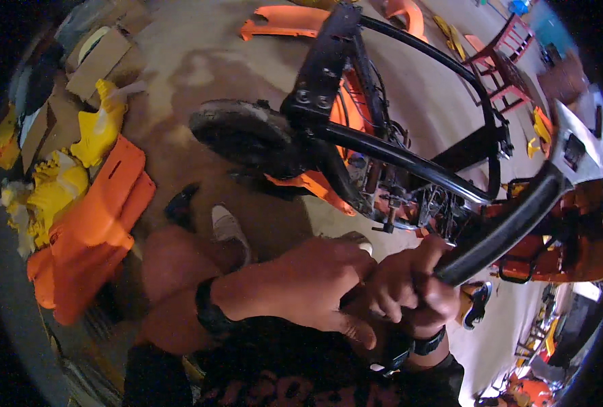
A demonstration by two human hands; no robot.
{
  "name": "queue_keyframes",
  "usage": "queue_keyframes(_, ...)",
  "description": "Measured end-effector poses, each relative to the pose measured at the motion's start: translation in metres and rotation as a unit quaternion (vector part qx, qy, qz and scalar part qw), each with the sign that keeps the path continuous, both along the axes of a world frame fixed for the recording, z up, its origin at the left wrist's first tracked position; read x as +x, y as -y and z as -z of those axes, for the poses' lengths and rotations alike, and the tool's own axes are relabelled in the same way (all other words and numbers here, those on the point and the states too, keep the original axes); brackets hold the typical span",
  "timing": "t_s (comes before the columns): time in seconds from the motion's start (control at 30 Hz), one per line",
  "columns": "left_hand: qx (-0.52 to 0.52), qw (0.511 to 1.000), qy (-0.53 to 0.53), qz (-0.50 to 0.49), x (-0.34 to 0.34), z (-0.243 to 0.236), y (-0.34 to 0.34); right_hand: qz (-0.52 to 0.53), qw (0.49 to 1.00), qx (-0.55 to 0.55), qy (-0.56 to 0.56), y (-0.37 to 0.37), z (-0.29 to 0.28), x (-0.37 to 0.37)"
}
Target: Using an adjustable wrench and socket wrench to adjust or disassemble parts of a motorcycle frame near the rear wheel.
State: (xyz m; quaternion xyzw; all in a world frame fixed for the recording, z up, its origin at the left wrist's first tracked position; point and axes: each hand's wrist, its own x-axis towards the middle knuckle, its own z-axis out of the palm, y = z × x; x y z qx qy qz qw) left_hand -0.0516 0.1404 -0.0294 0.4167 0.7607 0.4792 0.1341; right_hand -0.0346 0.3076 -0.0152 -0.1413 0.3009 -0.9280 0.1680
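Your right hand (pixel 417 288) grips a wrench (pixel 512 227); your left hand (pixel 301 281), I can't tell. Panels (pixel 101 220) lie off the frame (pixel 410 164); orange parts (pixel 349 108) remain.

I observe a pale floor (pixel 186 41) supporting one black vehicle frame (pixel 410 163). Left of the frame lie orange panels (pixel 87 237) and yellow parts (pixel 101 129); beyond it, a curved orange panel (pixel 288 22); beyond and right, a red chair (pixel 496 68).

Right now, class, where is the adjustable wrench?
In the head view, the adjustable wrench is on the right, its black handle gripped in the right hand and its silver head up near the right rim, beyond the black tubular frame.
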Motion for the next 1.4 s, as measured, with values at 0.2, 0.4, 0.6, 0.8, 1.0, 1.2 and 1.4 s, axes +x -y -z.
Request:
queue_keyframes(0.2, 0.017, 0.996, -0.02, -0.09, 0.004, 0.0, 0.016, -0.048, 0.96, 0.275, 0.009, -0.007, 0.014, 0.01)
queue_keyframes(0.4, 0.328, 0.898, 0.192, -0.222, 0.006, 0.005, 0.035, -0.08, 0.894, 0.411, -0.157, 0.015, 0.033, 0.012)
queue_keyframes(0.6, 0.533, 0.658, 0.436, -0.305, -0.01, -0.028, 0.067, -0.153, 0.83, 0.495, -0.208, 0.038, 0.046, 0.011)
queue_keyframes(0.8, 0.512, 0.517, 0.584, -0.361, -0.014, -0.006, 0.069, -0.228, 0.801, 0.497, -0.244, 0.037, 0.063, 0.019)
queue_keyframes(1.0, 0.386, 0.531, 0.649, -0.384, 0.003, 0.026, 0.044, -0.226, 0.872, 0.393, -0.185, 0.058, 0.074, 0.041)
queue_keyframes(1.2, 0.302, 0.634, 0.603, -0.379, 0.01, 0.025, 0.042, -0.346, 0.865, 0.356, -0.069, 0.059, 0.099, 0.04)
queue_keyframes(1.4, 0.315, 0.658, 0.564, -0.388, 0.014, 0.03, 0.045, -0.364, 0.877, 0.314, 0.026, 0.061, 0.101, 0.036)
